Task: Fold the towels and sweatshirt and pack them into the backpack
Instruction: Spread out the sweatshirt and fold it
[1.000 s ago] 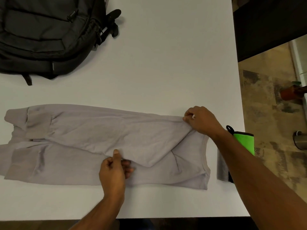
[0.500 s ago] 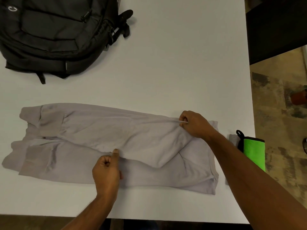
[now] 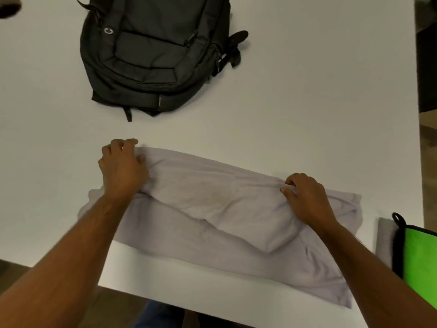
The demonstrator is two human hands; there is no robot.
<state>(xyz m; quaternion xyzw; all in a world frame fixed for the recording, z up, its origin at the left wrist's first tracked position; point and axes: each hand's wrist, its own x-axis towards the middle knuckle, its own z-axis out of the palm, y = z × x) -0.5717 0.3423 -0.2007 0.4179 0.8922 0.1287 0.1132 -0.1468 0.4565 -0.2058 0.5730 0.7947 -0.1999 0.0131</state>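
- A pale lilac-grey sweatshirt (image 3: 212,221) is laid lengthwise across the near part of the white tabletop (image 3: 307,102), partly folded, with one layer turned over the other along a diagonal crease.
- The sweatshirt's left end is gripped by the left hand (image 3: 123,166) — its fingers (image 3: 128,143) are curled over the fabric edge, and the cloth is bunched beneath the palm.
- The upper fold near the right end is pinched by the right hand (image 3: 307,197); its fingers (image 3: 289,192) are curled tightly into the gathered cloth.
- Both forearms are extended from the near edge of the tabletop, and the left one is laid across the sweatshirt's near left corner.
- A black backpack (image 3: 153,50) is placed at the far side of the tabletop, well apart from the sweatshirt, front panel up; whether its zips are closed cannot be told.
- A bright green towel (image 3: 418,261) with black trim and a hanging loop is seen at the right edge, stacked on a grey towel (image 3: 384,240) — both just beside the sweatshirt's right end.
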